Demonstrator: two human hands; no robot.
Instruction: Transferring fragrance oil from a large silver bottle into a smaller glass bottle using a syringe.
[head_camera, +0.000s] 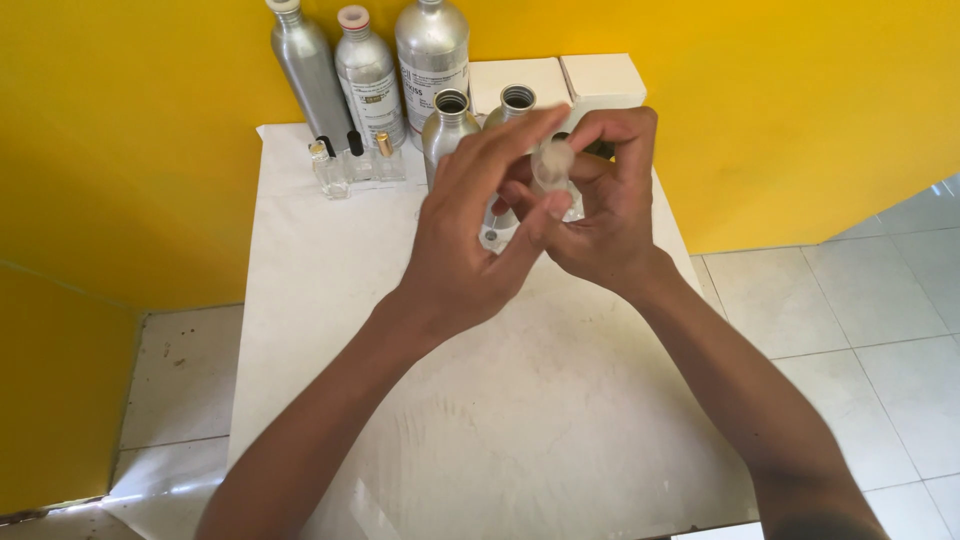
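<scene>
Both hands meet over the far half of the white table (330, 300), above its surface. Right hand (600, 215) wraps a small clear glass bottle (556, 185), fingers curled round it from the right, thumb and index up near the neck. Left hand (470, 235) comes in from the left, index stretched across the top, thumb pressing against the bottle's lower side; the fingers pinch it. The bottle's top is motion-blurred, looks like a frosted cap, can't confirm.

Directly behind the hands: two open aluminium bottles (447, 125), uncapped, partly hidden by the fingers. Further back against the yellow wall (130, 150): three taller aluminium bottles (368, 75), capped. To their front left, a row of three small glass perfume bottles (352, 165) with gold and black tops. Two white boxes (600, 78) sit at the back right edge. Tiled floor (860, 290) to the right.
</scene>
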